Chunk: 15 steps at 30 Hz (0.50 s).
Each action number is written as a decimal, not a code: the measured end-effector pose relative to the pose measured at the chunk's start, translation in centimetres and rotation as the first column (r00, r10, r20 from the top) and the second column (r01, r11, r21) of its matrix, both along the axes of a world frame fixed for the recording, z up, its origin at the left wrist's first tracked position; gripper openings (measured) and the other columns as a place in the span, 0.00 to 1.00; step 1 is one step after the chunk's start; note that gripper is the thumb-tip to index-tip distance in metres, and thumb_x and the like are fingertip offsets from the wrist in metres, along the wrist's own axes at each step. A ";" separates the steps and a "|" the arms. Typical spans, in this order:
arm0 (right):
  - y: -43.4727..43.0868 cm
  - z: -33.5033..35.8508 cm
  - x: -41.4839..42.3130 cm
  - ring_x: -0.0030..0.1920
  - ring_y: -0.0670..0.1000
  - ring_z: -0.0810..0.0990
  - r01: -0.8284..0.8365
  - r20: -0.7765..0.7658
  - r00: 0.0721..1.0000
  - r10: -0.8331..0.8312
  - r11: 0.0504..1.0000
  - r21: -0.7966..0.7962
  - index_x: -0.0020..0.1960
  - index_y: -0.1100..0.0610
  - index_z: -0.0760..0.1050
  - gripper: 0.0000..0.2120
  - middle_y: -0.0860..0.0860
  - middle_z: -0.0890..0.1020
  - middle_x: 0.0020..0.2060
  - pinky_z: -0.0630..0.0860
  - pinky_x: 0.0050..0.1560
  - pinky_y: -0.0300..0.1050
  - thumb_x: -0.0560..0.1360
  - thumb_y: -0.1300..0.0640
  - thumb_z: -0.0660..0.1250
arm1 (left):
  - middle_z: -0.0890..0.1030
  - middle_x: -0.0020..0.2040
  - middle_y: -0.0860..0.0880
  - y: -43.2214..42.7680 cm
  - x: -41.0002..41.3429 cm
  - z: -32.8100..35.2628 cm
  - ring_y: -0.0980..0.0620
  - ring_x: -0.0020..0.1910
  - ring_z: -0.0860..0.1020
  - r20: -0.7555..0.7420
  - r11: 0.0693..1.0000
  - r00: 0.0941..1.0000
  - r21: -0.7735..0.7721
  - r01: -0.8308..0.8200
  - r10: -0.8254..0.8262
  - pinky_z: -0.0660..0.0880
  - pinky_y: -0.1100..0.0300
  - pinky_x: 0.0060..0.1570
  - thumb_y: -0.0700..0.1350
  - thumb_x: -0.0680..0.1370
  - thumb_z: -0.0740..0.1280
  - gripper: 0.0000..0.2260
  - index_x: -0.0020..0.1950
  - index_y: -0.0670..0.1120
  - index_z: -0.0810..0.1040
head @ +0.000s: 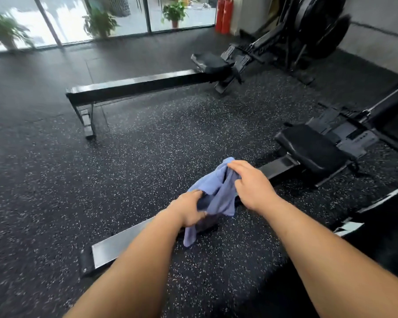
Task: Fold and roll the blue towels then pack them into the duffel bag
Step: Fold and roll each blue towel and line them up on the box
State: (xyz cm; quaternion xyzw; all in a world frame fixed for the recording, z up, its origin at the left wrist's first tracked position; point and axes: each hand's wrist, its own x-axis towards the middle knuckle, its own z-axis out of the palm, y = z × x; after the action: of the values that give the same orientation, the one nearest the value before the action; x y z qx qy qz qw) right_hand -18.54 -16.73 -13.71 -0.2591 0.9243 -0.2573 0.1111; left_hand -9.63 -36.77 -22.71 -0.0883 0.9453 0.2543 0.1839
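Clutching the crumpled blue towel (218, 193) in both hands, left hand (189, 211) at its near fold, right hand (251, 184) at its far end, fingers (236, 167) curled into cloth, right over the near rowing-machine rail (117, 245).

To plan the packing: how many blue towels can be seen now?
1. The crumpled blue cloth towel is gripped by the left hand and right hand. Others may lie outside view.
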 end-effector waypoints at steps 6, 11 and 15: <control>1.2 5.6 1.3 0.67 0.51 0.78 0.050 -0.126 0.990 -0.068 0.989 -0.142 0.68 0.51 0.80 0.23 0.43 0.79 0.69 0.73 0.71 0.53 0.78 0.65 0.61 | 0.83 0.63 0.47 2.0 -0.6 5.5 0.40 0.62 0.80 -0.193 0.969 0.956 0.157 -0.192 0.221 0.76 0.52 0.58 0.58 0.79 0.69 0.22 0.70 0.50 0.75; 3.8 10.1 2.6 0.54 0.45 0.84 0.100 -0.219 0.960 -0.176 0.943 -0.317 0.55 0.48 0.87 0.12 0.43 0.87 0.53 0.79 0.63 0.48 0.77 0.62 0.72 | 0.86 0.49 0.52 4.8 -1.1 10.4 0.47 0.53 0.83 -0.253 0.861 0.852 0.362 -0.356 0.459 0.77 0.55 0.54 0.55 0.79 0.73 0.10 0.55 0.51 0.83; 7.1 14.0 3.7 0.43 0.40 0.84 0.179 -0.258 0.926 -0.275 0.923 -0.342 0.43 0.40 0.85 0.09 0.39 0.87 0.41 0.82 0.53 0.46 0.74 0.55 0.77 | 0.86 0.41 0.54 7.0 -1.0 14.3 0.49 0.46 0.84 -0.292 0.801 0.784 0.453 -0.391 0.548 0.79 0.57 0.49 0.51 0.77 0.75 0.05 0.43 0.53 0.83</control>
State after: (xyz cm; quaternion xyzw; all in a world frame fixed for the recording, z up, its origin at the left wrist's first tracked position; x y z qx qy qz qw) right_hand -14.81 -9.65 0.27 -0.1993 0.9019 -0.3688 -0.1040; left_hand -10.64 -29.73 -8.43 -0.2337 0.8434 0.4779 -0.0753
